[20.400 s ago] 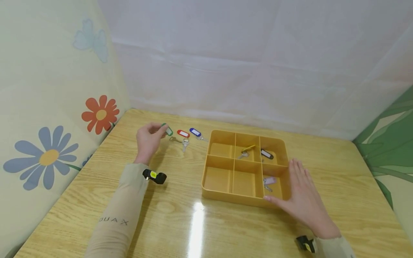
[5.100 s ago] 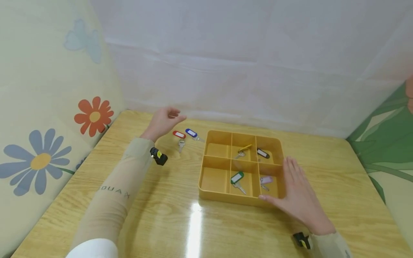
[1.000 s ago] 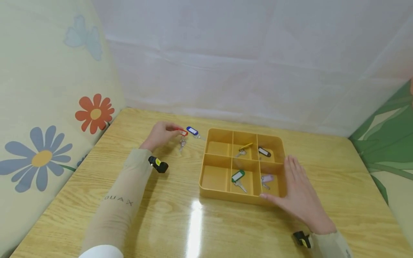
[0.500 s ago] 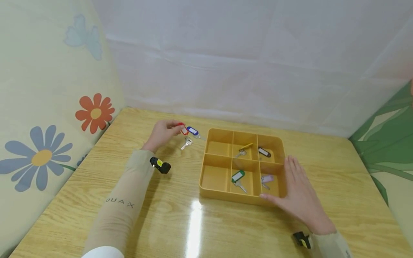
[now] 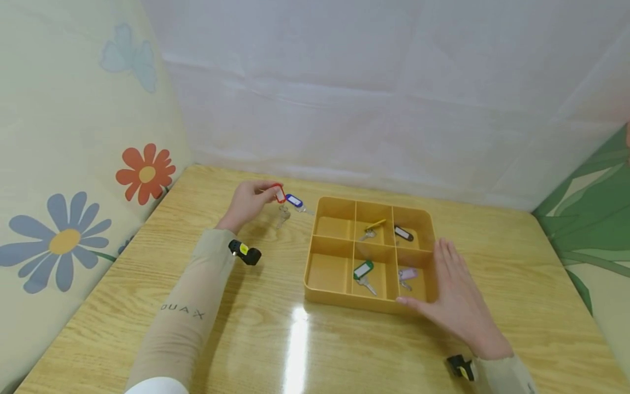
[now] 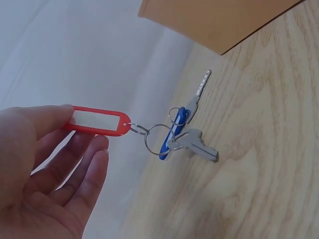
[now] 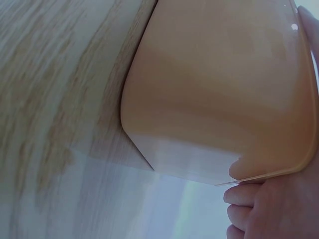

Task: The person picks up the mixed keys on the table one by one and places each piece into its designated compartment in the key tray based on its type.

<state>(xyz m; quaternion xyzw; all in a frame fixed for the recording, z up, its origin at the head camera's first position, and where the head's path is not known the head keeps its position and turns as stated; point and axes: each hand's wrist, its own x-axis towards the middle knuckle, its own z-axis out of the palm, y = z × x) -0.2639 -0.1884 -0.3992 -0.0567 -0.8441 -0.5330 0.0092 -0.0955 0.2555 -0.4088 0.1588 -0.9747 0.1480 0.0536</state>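
Note:
Between thumb and fingers my left hand point(image 5: 248, 205) pinches a red key tag point(image 6: 97, 121) by one end. From its split ring hangs a silver key point(image 6: 198, 144), low over the table. Right behind it, on the table, lies a blue key tag point(image 5: 294, 200) with its own key point(image 6: 202, 88). My right hand point(image 5: 465, 303) rests spread against the right front corner of the yellow divided box point(image 5: 364, 302), fingers straight along the right side and thumb at the front rim. In the right wrist view its fingertips point(image 7: 241, 195) show at the box rim.
Inside the box lie a yellow tag point(image 5: 375, 224) with a key, a black tag point(image 5: 403, 233), a green tag point(image 5: 363, 270) with a key, and a lilac tag point(image 5: 407, 274) with a key, each in its own compartment. A white cloth point(image 5: 344, 109) hangs behind the table.
My left hand has raised the red tag a little off the table, tilting it upright with the key hanging. Earlier the green tag went from the left hand into the front middle compartment. My right hand has stayed.

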